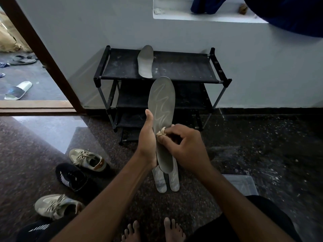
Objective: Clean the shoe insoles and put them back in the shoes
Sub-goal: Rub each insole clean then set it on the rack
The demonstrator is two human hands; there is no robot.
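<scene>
My left hand grips a long grey insole by its left edge and holds it upright in front of me. Wet wavy streaks mark its upper face. My right hand pinches a small crumpled beige cloth against the insole's middle. Two more insoles lie side by side on the floor under my hands. Another grey insole rests on the top shelf of the black shoe rack. Two beige sneakers and a black shoe sit on the floor at the left.
A clear plastic container stands on the dark polished floor at my right. My bare feet show at the bottom. An open doorway at the left leads to slippers outside. Blue cloth hangs over a white ledge at the top right.
</scene>
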